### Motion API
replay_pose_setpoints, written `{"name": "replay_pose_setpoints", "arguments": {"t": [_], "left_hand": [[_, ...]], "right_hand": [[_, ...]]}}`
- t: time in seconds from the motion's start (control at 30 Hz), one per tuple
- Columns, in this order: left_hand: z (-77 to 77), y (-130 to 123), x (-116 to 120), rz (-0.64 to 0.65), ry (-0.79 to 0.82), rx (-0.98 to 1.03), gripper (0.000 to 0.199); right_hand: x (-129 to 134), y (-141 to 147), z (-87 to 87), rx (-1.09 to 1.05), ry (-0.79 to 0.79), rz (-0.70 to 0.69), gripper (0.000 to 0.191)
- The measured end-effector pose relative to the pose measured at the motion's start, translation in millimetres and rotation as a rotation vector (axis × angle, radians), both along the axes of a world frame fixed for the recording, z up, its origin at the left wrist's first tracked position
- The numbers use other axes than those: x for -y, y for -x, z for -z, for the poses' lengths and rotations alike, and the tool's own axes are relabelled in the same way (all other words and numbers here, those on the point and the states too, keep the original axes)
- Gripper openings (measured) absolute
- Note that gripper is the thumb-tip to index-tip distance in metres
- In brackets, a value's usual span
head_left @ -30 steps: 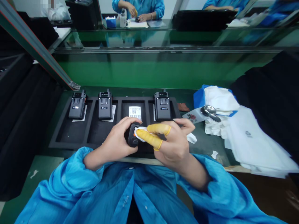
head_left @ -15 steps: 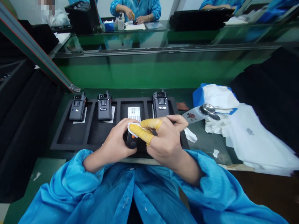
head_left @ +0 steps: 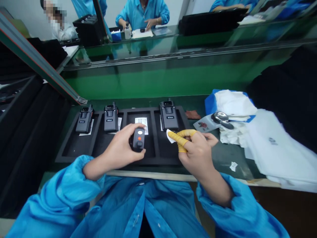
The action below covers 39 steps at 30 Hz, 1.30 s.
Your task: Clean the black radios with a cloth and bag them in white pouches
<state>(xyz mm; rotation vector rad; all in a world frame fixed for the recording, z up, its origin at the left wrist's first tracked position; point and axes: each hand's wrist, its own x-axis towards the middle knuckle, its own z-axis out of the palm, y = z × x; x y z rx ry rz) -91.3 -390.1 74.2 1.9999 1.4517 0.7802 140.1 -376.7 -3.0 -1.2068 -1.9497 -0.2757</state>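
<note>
Radio held in left hand over tray, thumb and fingers pinching its sides; right hand pinches pad between fingertips, apart from held radio.

A green panel is running across behind the dark green worktop, a slanting metal bar is rising toward the upper left corner, and a pale wall is standing beyond a glossy surface.
</note>
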Motion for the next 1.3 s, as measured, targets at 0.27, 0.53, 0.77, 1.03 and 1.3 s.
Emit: {"name": "replay_pose_setpoints", "arguments": {"t": [0.27, 0.53, 0.77, 1.03, 1.3], "left_hand": [[-13.5, -11.7, -93.3, -0.234, 0.116, -0.623, 0.080], [-13.9, -53.4, -99.7, -0.215, -0.048, -0.858, 0.058], [11.9, -120.9, -100.7, -0.067, -0.030, -0.663, 0.091], [19.0, -108.0, -114.4, -0.024, 0.119, -0.272, 0.109], [8.8, -59.1, -49.4, 0.135, 0.098, 0.204, 0.102]], "right_hand": [[5.9, -11.3, 20.3, -0.057, 0.102, 0.004, 0.034], [10.2, -6.3, 23.9, -0.112, 0.090, 0.043, 0.043], [11.6, -10.6, 25.9, -0.135, 0.035, 0.035, 0.031], [11.6, -13.7, 25.5, -0.206, -0.031, 0.010, 0.028], [5.8, -24.0, -5.3, -0.448, 0.056, -0.061, 0.031]]}}
